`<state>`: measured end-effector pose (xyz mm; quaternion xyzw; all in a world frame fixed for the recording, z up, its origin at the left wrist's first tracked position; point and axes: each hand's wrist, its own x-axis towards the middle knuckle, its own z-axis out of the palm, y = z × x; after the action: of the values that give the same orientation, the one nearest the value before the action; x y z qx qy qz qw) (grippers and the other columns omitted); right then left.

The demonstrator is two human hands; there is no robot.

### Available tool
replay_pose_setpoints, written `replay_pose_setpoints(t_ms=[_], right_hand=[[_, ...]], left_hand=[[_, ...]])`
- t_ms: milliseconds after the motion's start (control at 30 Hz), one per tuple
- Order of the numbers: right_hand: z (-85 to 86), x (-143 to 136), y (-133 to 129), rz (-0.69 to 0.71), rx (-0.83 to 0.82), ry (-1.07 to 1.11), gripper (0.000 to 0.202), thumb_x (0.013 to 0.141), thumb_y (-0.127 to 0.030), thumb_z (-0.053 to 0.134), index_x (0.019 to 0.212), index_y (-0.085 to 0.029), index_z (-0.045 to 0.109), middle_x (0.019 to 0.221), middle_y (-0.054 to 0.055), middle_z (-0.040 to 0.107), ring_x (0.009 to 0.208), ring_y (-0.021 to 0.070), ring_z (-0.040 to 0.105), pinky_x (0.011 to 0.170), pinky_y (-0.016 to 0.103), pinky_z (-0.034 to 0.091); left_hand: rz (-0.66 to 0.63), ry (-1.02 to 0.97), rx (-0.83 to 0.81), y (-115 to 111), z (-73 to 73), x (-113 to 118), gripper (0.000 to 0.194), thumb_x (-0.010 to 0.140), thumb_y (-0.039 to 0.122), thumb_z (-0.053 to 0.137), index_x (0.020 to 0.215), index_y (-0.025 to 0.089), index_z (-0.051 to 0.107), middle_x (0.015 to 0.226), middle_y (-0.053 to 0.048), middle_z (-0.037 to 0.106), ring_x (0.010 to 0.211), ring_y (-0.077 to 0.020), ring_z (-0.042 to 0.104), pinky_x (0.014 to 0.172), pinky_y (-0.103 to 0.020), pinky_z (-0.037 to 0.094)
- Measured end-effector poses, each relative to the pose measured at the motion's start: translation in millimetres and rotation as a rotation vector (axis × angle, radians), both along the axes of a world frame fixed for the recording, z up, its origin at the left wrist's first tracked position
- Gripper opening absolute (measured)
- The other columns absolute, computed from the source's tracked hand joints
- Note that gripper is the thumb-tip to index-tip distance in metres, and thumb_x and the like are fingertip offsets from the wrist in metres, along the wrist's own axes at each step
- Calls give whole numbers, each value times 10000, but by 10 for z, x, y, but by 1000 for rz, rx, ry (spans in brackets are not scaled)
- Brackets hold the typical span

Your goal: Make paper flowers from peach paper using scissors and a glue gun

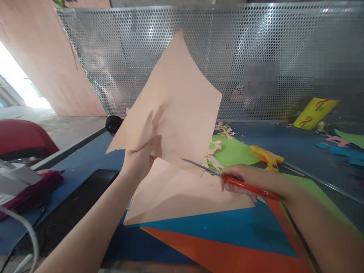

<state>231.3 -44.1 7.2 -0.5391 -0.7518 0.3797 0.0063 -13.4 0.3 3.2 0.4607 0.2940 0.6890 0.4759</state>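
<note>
My left hand [143,155] grips a large peach sheet of paper [184,94] by its lower edge, thumb on the near face, and the sheet stands up from the table. My right hand [234,176] is closed around the red handles of a pair of scissors [241,184]. The blades point left and lie along the sheet's bottom edge; I cannot tell whether they are parted. Below both hands, another peach sheet [170,197] lies flat on blue paper [227,223] and orange paper [176,246].
Green paper [236,151] with peach cut-outs lies behind my right hand, beside a yellow glue gun [269,157]. A black phone [96,185] and a white plug [19,178] are at left. A yellow packet [315,113] stands near the perforated metal panel [170,22].
</note>
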Motion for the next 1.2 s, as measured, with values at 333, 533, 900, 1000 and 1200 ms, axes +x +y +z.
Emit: replay_pose_setpoints(t_ms=[333,533,900,1000,1200], right_hand=[[-89,40,19,-32,-80,92,421,765,-595,474,816,-184,546,568,-40,438,408,86,425,389,214,386],[-79,38,7,-10,-57,111,401,774,-580,478,830,-189,550,576,-43,421,416,80,412,386,201,367],[-10,0,-1,-38,-80,84,390,752,-567,522,813,-183,554,580,-31,458,427,88,433,394,209,376],[-9,-1,5,-73,-113,80,397,733,-570,544,812,-181,544,560,-45,429,424,86,426,405,215,389],[-47,14,28,-84,-137,100,403,741,-583,520,788,-182,531,607,-38,436,402,70,411,376,208,384]], left_hand=[[7,1,6,32,-34,-9,583,645,85,677,1171,294,541,1203,-30,588,1145,-258,500,813,-292,541],[-4,-5,-24,12,-30,17,553,640,89,681,1143,287,564,1277,-23,525,1133,-273,508,811,-306,545],[27,-9,-31,-6,-24,26,609,640,84,688,1185,301,529,1135,-29,630,1077,-234,557,788,-237,541],[30,-3,-37,-23,-8,37,629,631,90,694,1195,307,519,1120,-27,637,1079,-248,555,811,-275,538],[59,-1,-51,-40,-12,57,606,645,96,680,1192,305,524,1143,-30,621,1105,-255,534,850,-316,522]])
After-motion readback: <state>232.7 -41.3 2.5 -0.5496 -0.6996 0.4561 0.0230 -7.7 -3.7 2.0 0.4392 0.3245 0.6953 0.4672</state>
